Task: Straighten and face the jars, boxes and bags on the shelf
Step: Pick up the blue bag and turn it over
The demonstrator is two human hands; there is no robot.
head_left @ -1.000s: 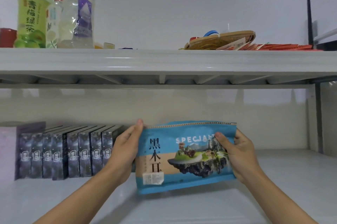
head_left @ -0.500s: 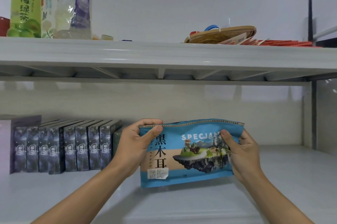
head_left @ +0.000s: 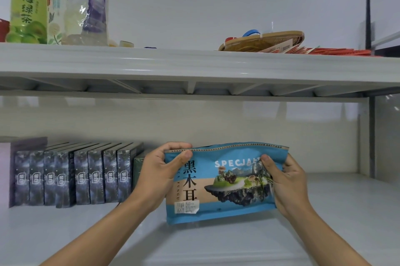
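A blue bag (head_left: 225, 181) printed with black characters and a floating-island picture stands on its long edge on the lower shelf (head_left: 337, 200), front towards me. My left hand (head_left: 160, 175) grips its upper left corner, thumb on the front. My right hand (head_left: 285, 183) pinches its right edge, thumb over the print. Left of the bag a row of several dark boxes (head_left: 71, 177) stands spine out, with a green box (head_left: 138, 168) partly hidden behind my left hand.
On the upper shelf (head_left: 194, 64) stand a green tea bottle (head_left: 28, 4) and clear bottles (head_left: 86, 4) at the left, a flat woven basket (head_left: 262, 42) and red packets (head_left: 337, 51) at the right. A dark upright post (head_left: 371, 136) bounds the shelf's right end.
My left hand shifted from the bag's left side to its top left corner, thumb now on the front. The bag rose slightly and stands straighter.
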